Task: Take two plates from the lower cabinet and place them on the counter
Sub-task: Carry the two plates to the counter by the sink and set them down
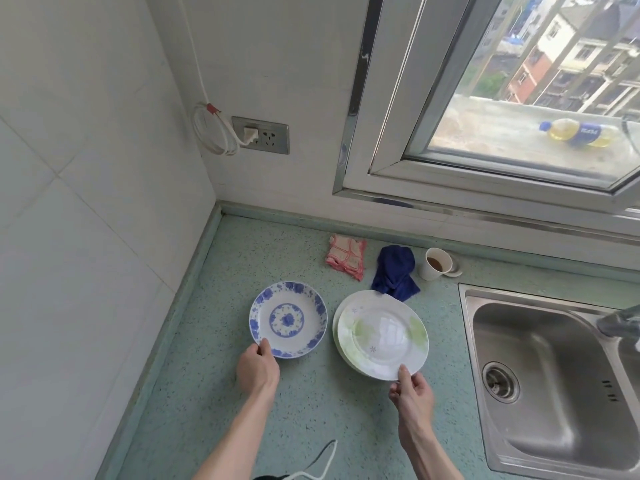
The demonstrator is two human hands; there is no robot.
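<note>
Hands' fingers (pixel 265 346) under plate rims (pixel 277 353)

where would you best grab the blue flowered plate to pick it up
Grip the blue flowered plate by its raised near rim, coming in from the front edge of the counter. It lies flat, so only the rim offers purchase; the left hand already pinches there.

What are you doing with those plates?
A person is setting plates on the counter. The left hand holds the near rim of the blue plate, which sits flat on the counter. The right hand pinches the near edge of the green plate, which lies slightly offset on another plate under it. Behind them are two cloths and a cup; the sink is to the right.
</note>
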